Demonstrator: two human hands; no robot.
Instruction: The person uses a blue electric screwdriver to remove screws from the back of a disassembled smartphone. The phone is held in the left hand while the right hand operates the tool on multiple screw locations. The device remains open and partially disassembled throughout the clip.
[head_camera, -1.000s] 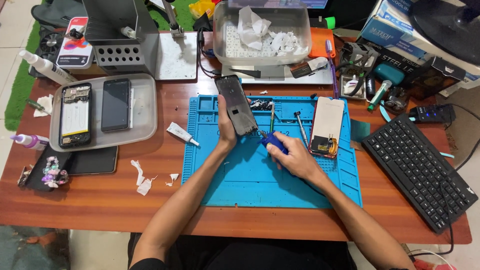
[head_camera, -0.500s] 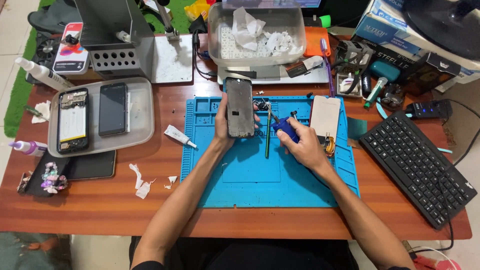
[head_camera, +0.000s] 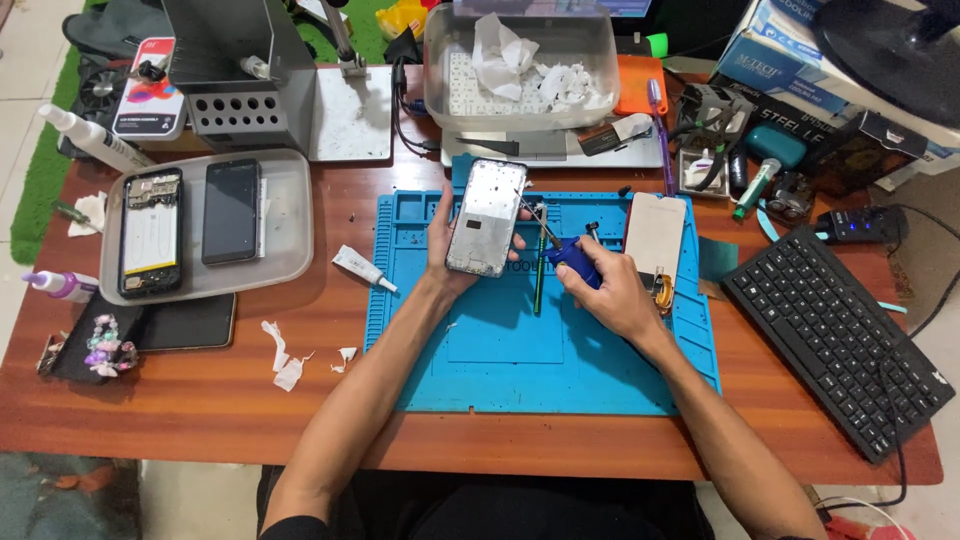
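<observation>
Phone frame (head_camera: 486, 217) (upright) sits between both hands.

Both forearms reach forward, left hand (head_camera: 447, 262) raised with fingers curled, right hand (head_camera: 612, 285) closed in a grip.

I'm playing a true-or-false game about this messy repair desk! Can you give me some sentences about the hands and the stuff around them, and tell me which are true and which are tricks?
1. The left hand holds a phone frame up above the blue mat. True.
2. The right hand holds a pair of scissors. False: it grips a blue-handled screwdriver, tip toward the frame.
3. Two phones lie in the grey tray. True: an opened phone and a black phone.
4. The black keyboard sits on the blue mat. False: it sits on the wooden table, right of the mat.
5. The small white tube is in the tray. False: it lies on the table beside the mat.
</observation>
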